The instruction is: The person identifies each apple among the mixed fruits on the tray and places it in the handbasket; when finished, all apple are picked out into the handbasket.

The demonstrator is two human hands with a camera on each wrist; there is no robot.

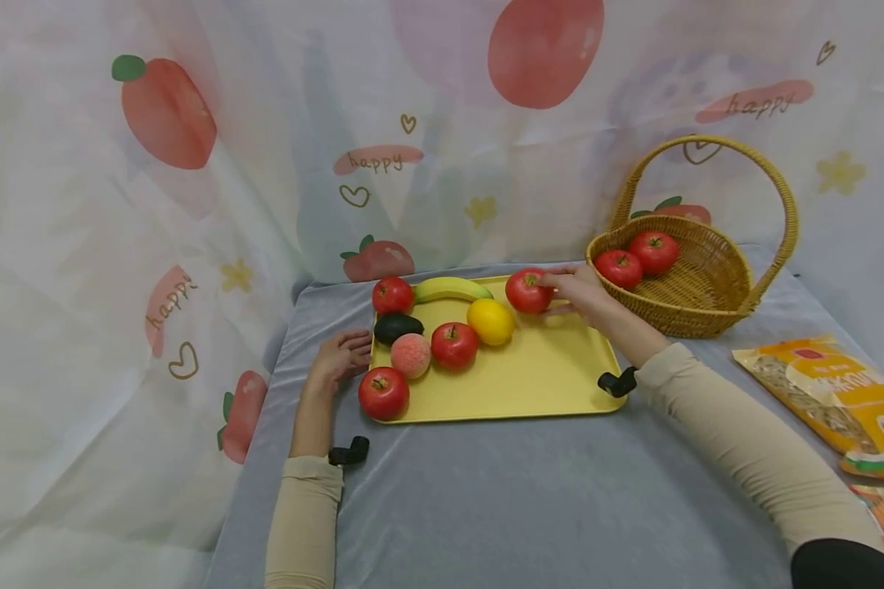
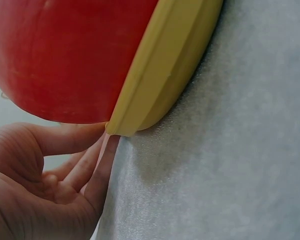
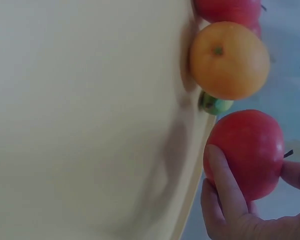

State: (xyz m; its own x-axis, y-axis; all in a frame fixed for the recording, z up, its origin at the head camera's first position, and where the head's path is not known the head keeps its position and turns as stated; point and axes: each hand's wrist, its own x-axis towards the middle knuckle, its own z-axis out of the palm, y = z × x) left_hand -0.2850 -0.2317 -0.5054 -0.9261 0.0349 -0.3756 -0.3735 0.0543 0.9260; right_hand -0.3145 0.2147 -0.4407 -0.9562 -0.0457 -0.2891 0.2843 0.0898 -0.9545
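Observation:
My right hand (image 1: 578, 290) holds a red apple (image 1: 529, 290) between thumb and fingers over the tray's back right part. In the right wrist view, fingers (image 3: 227, 185) lie along that apple (image 3: 252, 152). My left hand (image 1: 340, 357) is at the left edge of the yellow tray (image 1: 523, 384), its fingers fairly straight; in the left wrist view its thumb touches the tray's rim (image 2: 160, 70) beside a red apple (image 2: 70, 55). On the tray are a banana (image 1: 453, 288), a yellow fruit (image 1: 490, 321), a dark avocado (image 1: 399, 329), a peach (image 1: 411, 355) and more red apples (image 1: 454, 346).
A wicker basket (image 1: 678, 319) with a tall handle stands right of the tray, two red apples (image 1: 654, 252) inside. Packaged food bags (image 1: 840, 401) lie at the right table edge. Grey cloth (image 1: 523, 491) covers the table; a printed curtain (image 1: 442, 229) hangs behind.

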